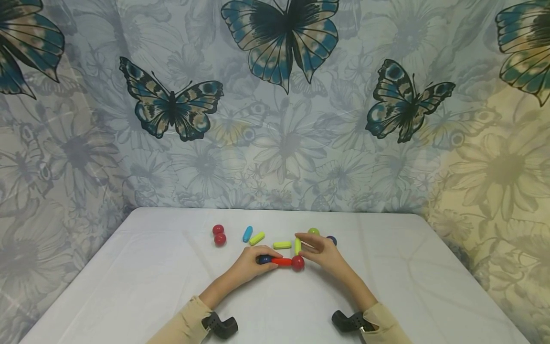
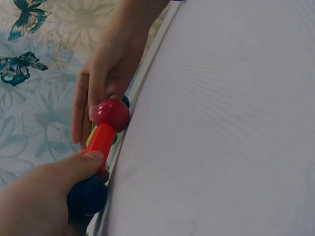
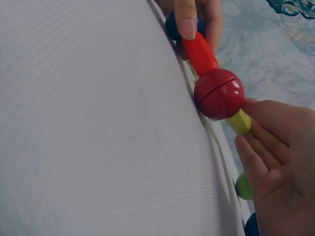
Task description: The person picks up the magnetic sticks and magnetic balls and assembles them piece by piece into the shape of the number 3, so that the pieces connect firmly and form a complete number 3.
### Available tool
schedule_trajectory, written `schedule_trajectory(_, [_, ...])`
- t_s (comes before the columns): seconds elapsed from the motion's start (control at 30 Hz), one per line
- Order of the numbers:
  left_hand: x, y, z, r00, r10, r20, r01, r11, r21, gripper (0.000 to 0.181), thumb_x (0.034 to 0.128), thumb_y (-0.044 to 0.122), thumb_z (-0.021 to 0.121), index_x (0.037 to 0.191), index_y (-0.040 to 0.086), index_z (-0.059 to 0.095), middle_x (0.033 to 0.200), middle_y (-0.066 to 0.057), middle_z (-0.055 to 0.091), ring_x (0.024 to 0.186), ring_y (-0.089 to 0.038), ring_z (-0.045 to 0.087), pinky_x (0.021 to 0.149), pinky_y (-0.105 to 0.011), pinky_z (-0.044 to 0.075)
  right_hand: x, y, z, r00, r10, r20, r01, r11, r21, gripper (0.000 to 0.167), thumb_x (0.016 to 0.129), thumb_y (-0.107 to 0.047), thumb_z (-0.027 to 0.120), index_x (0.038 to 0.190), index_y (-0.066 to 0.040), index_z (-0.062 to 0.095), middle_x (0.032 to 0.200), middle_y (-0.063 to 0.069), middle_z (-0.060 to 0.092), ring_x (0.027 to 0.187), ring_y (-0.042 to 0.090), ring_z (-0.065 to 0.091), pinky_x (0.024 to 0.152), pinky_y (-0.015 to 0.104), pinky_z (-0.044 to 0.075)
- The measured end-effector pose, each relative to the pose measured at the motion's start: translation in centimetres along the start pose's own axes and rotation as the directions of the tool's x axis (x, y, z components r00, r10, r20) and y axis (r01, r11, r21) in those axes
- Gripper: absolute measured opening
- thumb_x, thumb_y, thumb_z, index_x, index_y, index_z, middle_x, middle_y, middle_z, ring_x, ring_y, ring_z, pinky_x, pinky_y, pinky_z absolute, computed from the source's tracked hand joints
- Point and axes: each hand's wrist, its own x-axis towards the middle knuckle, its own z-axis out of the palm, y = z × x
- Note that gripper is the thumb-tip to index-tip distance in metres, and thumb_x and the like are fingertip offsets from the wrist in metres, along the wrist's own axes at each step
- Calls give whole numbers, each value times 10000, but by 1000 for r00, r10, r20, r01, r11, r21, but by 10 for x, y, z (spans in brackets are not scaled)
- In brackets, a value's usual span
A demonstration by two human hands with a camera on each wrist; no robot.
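Note:
A red rod (image 1: pixel 281 262) joins a dark blue ball (image 1: pixel 264 259) on its left to a red ball (image 1: pixel 298 263) on its right. The left hand (image 1: pixel 251 263) pinches the red rod near the blue ball, thumb on the rod in the left wrist view. At the red ball, a yellow-green rod (image 1: pixel 298 246) points away toward the back. The right hand (image 1: pixel 326 255) holds this rod between thumb and fingers, close beside the red ball (image 3: pixel 219 93). Whether the yellow-green rod (image 3: pixel 239 122) is fixed to the ball cannot be told.
Two red balls (image 1: pixel 220 239) lie at the left on the white table (image 1: pixel 172 286). A light blue rod (image 1: pixel 247 233) and two yellow-green rods (image 1: pixel 257 239) lie behind the hands. A green ball (image 1: pixel 313 231) and a dark blue ball (image 1: pixel 332 240) are behind the right hand.

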Motion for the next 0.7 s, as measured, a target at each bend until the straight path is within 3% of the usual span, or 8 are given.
schedule_trajectory(0.7, [-1,1,0,999,31,-8,-31,999,-22,212,866,220,742,1077,241,742,1057,83,732,1066,-87,634,979,-262,489,-1,0,1,1000,-3,-25,4,1000,3,489,888,-104,701,1343,-10,548,1396,209,552,1338,370,490,1068,345,440])
